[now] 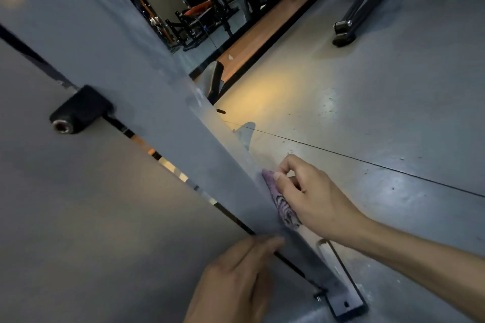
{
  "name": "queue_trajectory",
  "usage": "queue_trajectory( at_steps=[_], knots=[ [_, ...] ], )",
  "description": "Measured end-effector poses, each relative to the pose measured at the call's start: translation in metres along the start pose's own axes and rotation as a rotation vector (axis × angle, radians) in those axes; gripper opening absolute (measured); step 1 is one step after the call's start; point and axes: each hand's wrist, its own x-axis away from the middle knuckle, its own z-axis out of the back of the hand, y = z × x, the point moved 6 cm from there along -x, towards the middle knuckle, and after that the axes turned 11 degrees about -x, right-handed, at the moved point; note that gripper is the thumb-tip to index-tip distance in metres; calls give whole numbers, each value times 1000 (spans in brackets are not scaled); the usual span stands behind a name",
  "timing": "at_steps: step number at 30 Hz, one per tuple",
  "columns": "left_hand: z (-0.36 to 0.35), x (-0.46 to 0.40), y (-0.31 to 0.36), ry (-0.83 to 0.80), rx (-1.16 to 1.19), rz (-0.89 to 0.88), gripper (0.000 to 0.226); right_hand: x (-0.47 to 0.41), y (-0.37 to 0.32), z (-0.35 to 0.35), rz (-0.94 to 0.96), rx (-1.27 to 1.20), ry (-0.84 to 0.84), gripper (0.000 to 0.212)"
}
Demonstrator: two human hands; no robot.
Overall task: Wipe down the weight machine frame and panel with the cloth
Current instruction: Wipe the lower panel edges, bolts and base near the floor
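No legible text or labels anywhere.

The crumpled purple cloth (pixel 282 199) is largely hidden behind the right hand (pixel 312 191), whose grip covers its right side; how far it folds beneath the palm cannot be told. The left hand (pixel 236 283) is blurred, and its wrist is cut off by the near edge. The grey painted metal upright of the weight machine frame (pixel 118 60) runs out past the top edge, and the flat grey side panel (pixel 78 217) past the left edge.
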Motion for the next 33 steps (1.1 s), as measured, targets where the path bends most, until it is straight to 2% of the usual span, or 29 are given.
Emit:
queue_trajectory(
  at_steps=[5, 8, 12, 17, 21, 25, 29, 33],
  knots=[
    [31, -11, 17, 195, -91, -88, 44, -26, -13, 11, -93, 278, -204, 23],
    [51, -14, 23, 273, -221, -65, 47, -42, -4, 16, -186, 359, -218, 27],
    [73, -20, 27, 358, -382, 48, 46, -33, 28, 19, -232, 255, -68, 35],
    [72, -20, 15, 386, -501, 134, 57, -13, 54, -1, -211, 143, -35, 33],
    [64, -22, 10, 386, -558, 158, 62, -11, 32, -5, -136, -85, 60, 32],
    [59, -23, 8, 401, -579, 164, 66, -8, -11, -7, -59, -286, 48, 26],
    [57, -25, 7, 408, -572, 164, 68, -7, -37, -8, 46, -310, 63, 23],
    [58, -24, 8, 417, -562, 162, 70, -7, -19, -3, -33, -226, 60, 24]
  ],
)
